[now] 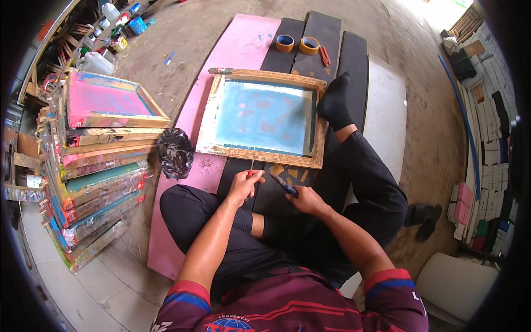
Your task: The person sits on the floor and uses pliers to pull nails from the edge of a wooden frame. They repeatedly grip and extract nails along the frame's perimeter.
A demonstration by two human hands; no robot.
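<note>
Maroon shirt nearest; left fingers pinching red-handled tool; right fingers clasping blue-handled tool; framed screen ahead

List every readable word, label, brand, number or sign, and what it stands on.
Maroon shirt: lettering around a blue globe emblem; readable in part, wording withheld.
Shirt sleeves: white characters, cut off and unreadable.
Stacked frames: red-and-white labels, too small to read.
Orange tape roll: marks inside its core, too small to read.
</note>
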